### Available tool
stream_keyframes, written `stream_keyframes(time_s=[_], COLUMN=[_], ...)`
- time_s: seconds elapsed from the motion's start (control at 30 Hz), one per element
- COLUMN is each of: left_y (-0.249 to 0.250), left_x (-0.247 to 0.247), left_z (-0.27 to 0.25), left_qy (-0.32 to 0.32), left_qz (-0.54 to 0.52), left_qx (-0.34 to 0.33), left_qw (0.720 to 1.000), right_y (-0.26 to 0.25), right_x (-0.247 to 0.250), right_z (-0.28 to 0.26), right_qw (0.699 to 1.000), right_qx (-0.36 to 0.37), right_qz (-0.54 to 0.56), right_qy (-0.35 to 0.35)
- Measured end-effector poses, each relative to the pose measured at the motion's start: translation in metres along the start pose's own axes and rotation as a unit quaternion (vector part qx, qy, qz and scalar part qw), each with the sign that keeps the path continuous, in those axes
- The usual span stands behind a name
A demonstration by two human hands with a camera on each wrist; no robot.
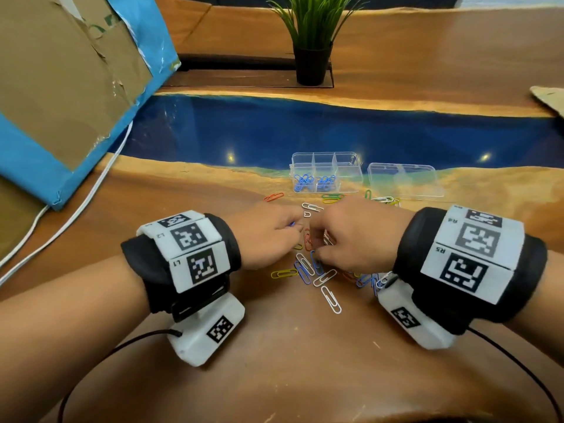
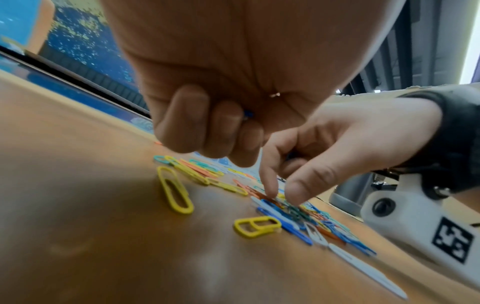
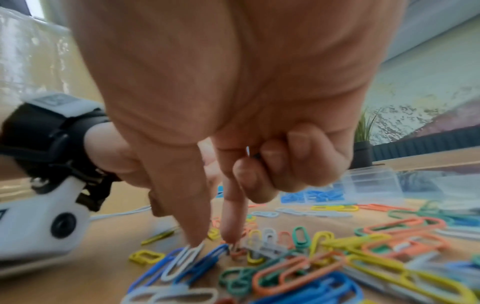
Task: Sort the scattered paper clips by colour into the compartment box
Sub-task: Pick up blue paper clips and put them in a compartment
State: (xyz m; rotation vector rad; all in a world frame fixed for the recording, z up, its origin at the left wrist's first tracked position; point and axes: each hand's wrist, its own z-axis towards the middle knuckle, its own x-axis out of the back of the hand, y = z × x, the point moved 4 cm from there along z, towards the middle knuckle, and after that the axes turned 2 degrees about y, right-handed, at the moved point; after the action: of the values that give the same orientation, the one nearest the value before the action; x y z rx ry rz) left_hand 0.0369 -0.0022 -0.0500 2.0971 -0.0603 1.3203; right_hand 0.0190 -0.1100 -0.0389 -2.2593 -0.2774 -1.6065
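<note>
Clips (image 1: 331,299) multicoloured, loosely heaped

Wooden bench (image 1: 305,361), glossy, with blue resin river band (image 1: 305,129) across middle; two lamp glints reflected in it. Potted grass plant (image 1: 312,35) stood in recessed tray at far side. Cardboard panel (image 1: 61,71) with blue edging leaned at left; white cable (image 1: 76,209) ran beneath it.
</note>
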Motion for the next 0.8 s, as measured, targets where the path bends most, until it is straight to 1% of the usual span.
stream_keyframes(time_s=[0.1,0.2,0.33,0.43,0.53,0.6,0.63,0.67,0.7,0.73,0.77,0.8], left_y=[-0.002,-0.004,-0.004,0.005,0.014,0.017,0.019,0.020,0.021,0.022,0.022,0.022], left_x=[0.000,-0.002,-0.005,-0.006,-0.008,-0.009,-0.008,-0.008,-0.008,-0.008,-0.008,-0.009], left_z=[0.000,0.000,0.000,-0.004,-0.006,-0.006,-0.005,-0.005,-0.005,-0.005,-0.004,-0.004], left_qy=[-0.005,-0.024,-0.034,-0.020,-0.026,-0.030,-0.028,-0.025,-0.020,-0.016,-0.011,-0.004], left_qz=[-0.023,-0.037,0.001,0.073,0.172,0.216,0.234,0.247,0.254,0.262,0.271,0.283], left_qx=[0.007,0.010,0.001,-0.044,-0.090,-0.098,-0.100,-0.101,-0.100,-0.100,-0.103,-0.109], left_qw=[1.000,0.999,0.999,0.996,0.981,0.971,0.967,0.963,0.962,0.960,0.957,0.953], right_y=[-0.005,-0.003,-0.004,-0.004,0.002,0.011,0.018,0.023,0.028,0.033,0.037,0.040], right_x=[-0.002,-0.004,-0.007,-0.008,-0.005,0.000,0.002,0.004,0.003,0.002,0.000,-0.002], right_z=[0.001,0.003,0.004,0.004,0.003,0.002,0.002,0.001,0.000,-0.001,-0.002,-0.004], right_qw=[1.000,1.000,1.000,0.999,0.999,0.995,0.990,0.976,0.947,0.900,0.843,0.793], right_qx=[-0.003,-0.013,-0.012,-0.019,-0.031,-0.052,-0.069,-0.085,-0.099,-0.111,-0.118,-0.119], right_qz=[-0.020,-0.018,-0.025,-0.017,0.009,0.072,0.121,0.197,0.303,0.418,0.522,0.595], right_qy=[0.012,0.015,-0.011,-0.026,-0.036,-0.037,-0.034,-0.034,-0.040,-0.047,-0.051,-0.051])
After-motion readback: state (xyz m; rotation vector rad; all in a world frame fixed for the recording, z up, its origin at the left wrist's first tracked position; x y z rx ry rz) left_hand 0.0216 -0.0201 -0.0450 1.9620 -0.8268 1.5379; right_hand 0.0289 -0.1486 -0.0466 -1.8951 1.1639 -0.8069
